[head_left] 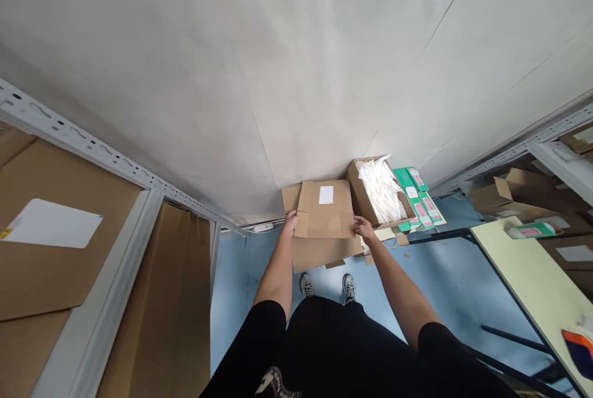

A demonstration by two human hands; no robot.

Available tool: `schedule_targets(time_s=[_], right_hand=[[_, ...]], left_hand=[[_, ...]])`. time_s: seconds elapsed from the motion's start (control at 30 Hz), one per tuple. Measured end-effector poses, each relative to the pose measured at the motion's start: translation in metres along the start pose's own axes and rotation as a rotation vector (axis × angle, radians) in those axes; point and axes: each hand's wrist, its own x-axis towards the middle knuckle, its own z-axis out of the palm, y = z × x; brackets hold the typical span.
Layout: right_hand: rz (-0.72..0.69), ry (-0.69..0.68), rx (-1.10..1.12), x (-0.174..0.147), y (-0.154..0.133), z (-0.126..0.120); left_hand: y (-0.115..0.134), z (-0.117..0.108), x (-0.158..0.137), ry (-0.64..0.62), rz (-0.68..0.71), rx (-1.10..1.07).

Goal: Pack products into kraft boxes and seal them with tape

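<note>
Gripping opposite edges, the left hand [290, 224] and right hand [364, 228] are clamped on a brown carton [319, 217] between them, white label [326, 194] up. Beside the right hand stands an open box [358, 195] of white items [380, 191]. The carton looks light, fairly stiff, apt to bend at creases; its side edges suit holding.

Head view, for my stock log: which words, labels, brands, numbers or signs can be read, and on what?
Nothing can be read with certainty.
Carton label: too small.
Left box label: no legible print.
Green packs by the wall: too small.
Green pack on the table: too blurred.
Right shelf labels: too small.
Clothing print: too unclear.
</note>
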Motion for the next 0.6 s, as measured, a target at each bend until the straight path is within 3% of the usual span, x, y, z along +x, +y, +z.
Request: schedule_targets(time_s=[0.1, 0.2, 0.23, 0.3, 0.4, 0.5, 0.6], right_hand=[[0.013, -0.010, 0.034, -0.007, -0.007, -0.004], [0.028, -0.098, 0.077, -0.017, -0.018, -0.013], [0.035, -0.138, 0.103, -0.022, -0.023, -0.016], [0.039, -0.234, 0.169, -0.030, -0.031, -0.021], [-0.005, -0.371, 0.274, -0.046, -0.042, -0.028], [-0.098, -0.416, 0.366, -0.065, -0.050, -0.047], [-0.164, -0.419, 0.432, -0.086, -0.055, -0.087]], left_hand=[[0.013, -0.011, 0.003, -0.133, -0.117, 0.017], [0.034, -0.039, -0.005, -0.251, -0.170, 0.017], [0.042, -0.049, -0.010, -0.350, -0.170, -0.016], [0.061, -0.069, -0.025, -0.450, -0.102, -0.078], [0.088, -0.083, -0.055, -0.448, 0.054, -0.095], [0.109, -0.070, -0.090, -0.427, 0.181, -0.060], [0.127, -0.030, -0.119, -0.463, 0.248, -0.006]])
